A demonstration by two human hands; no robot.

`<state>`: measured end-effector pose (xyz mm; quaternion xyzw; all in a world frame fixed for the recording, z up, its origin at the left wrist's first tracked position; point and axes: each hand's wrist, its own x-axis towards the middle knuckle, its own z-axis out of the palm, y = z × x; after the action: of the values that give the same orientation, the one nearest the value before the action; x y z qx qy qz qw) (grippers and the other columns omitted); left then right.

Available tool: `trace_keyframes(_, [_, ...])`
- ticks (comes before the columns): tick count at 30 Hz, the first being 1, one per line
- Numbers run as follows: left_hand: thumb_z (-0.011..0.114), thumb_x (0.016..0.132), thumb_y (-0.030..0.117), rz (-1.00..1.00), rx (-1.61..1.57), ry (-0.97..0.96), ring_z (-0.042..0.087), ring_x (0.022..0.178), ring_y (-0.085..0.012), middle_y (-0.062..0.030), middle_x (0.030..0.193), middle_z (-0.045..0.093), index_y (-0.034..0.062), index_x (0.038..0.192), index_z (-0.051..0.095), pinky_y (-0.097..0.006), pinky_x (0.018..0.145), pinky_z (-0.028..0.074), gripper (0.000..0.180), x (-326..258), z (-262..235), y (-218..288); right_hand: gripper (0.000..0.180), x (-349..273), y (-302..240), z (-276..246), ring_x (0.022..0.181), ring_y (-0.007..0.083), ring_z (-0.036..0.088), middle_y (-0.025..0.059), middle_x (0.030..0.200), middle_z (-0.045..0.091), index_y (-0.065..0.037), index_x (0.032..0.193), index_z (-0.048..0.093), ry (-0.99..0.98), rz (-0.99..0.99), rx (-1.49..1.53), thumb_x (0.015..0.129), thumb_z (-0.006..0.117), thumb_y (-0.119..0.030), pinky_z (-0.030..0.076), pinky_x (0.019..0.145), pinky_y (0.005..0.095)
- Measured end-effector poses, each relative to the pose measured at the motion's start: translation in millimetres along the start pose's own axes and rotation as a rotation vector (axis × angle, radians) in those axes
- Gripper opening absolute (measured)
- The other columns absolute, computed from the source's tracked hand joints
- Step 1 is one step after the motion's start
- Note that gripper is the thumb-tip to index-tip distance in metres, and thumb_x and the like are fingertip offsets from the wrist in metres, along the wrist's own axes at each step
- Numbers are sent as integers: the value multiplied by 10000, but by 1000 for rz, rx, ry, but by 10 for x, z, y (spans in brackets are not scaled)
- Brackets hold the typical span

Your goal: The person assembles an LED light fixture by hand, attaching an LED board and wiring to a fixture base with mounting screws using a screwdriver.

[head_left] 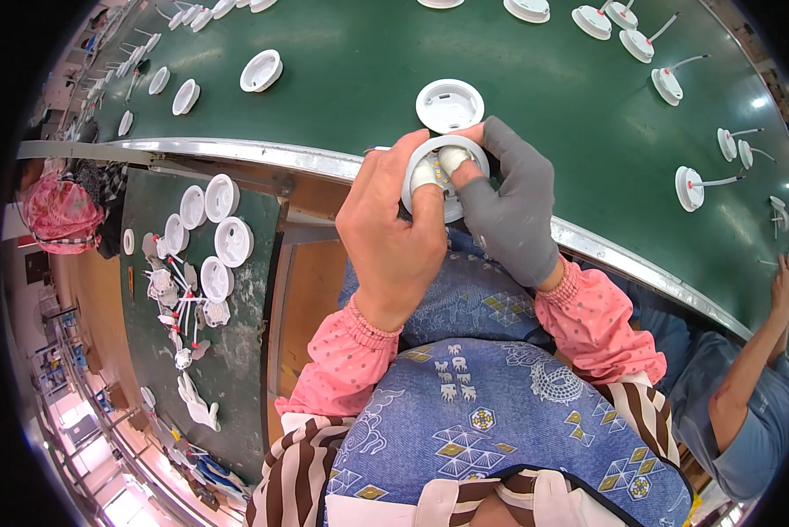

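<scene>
Both my hands grip a round white lamp housing [452, 209] at the near edge of the green bench. My left hand [390, 241] is bare apart from a white wrap on the thumb, which presses inside the ring. A grey glove covers my right hand [516, 206]; its thumb, also wrapped in white, pushes into the housing beside the left one. Between the thumbs shows a small board with yellow spots [438, 169], partly hidden. Just beyond my fingers another white housing [449, 106] lies on the bench, its hollow side up.
White housings [261, 70] and round lamps with wire leads [667, 86] are scattered over the green bench [351, 79]. On a side table at left lie several housings [234, 241], wired parts [184, 303] and a white glove [198, 402]. A co-worker's arm [750, 360] reaches in at right.
</scene>
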<state>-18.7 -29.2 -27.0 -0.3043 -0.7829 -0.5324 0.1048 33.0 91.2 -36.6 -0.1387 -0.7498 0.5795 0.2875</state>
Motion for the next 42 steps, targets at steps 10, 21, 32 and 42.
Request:
trace_keyframes(10, [541,946,-26,-348,-579,-238,604,1164,-163,-71,1299,628,10,1402,586,-277,998,481,460,99,-287,-163,133,70,-131,-3,721,87,634,68,825,698,36,1003,668,14,197,202,928,645,-72,512,627,262])
trace_keyframes(21, [606,918,14,63,-69,-385,657,787,-320,-140,915,663,29,1068,664,-379,699,510,161,144,-410,-114,324,27,-258,-453,937,111,626,78,1030,686,46,1216,656,-403,344,305,951,626,-137,509,853,275])
trace_keyframes(32, [585,940,35,77,-114,-486,609,736,-327,-139,859,620,4,1074,664,-382,653,483,158,141,-507,82,777,-97,-361,-523,1153,176,601,112,1288,581,3,1421,485,-453,270,281,722,808,-97,535,938,332])
trace_keyframes(42, [609,809,-77,313,-213,-522,636,733,-291,-117,835,645,37,1017,699,-355,623,485,253,118,-536,-239,704,-108,-474,-581,1077,167,639,136,1158,641,50,1323,510,-612,619,579,687,800,-35,529,947,327])
